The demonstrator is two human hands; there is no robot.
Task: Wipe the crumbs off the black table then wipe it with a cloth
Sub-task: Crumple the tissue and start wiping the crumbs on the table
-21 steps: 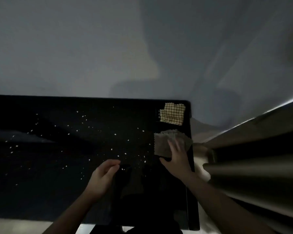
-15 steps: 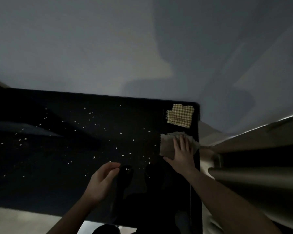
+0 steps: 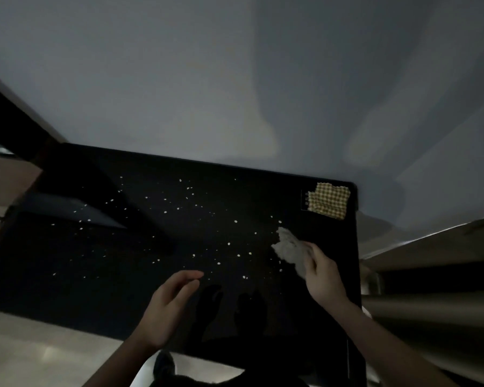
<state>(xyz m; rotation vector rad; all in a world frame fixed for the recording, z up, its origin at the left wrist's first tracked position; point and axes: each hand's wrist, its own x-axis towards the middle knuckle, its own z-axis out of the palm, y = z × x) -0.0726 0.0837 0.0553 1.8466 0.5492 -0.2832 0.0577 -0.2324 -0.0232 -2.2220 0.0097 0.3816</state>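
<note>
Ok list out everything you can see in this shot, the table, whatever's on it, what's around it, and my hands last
black table: one, black, fills the middle of the view
crumbs: many, pale, scattered across the tabletop
checked cloth: one, yellow and white, flat at the far right corner
grey cloth: one, grey, bunched in the right hand
wall: pale grey, behind the table
left hand: open, empty, over the near edge
right hand: gripping the grey cloth, near the right edge

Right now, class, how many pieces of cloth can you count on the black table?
2. A crumpled grey cloth is gripped in the right hand near the table's right edge; a yellow checked cloth lies flat at the far right corner. None seems hidden.
</note>
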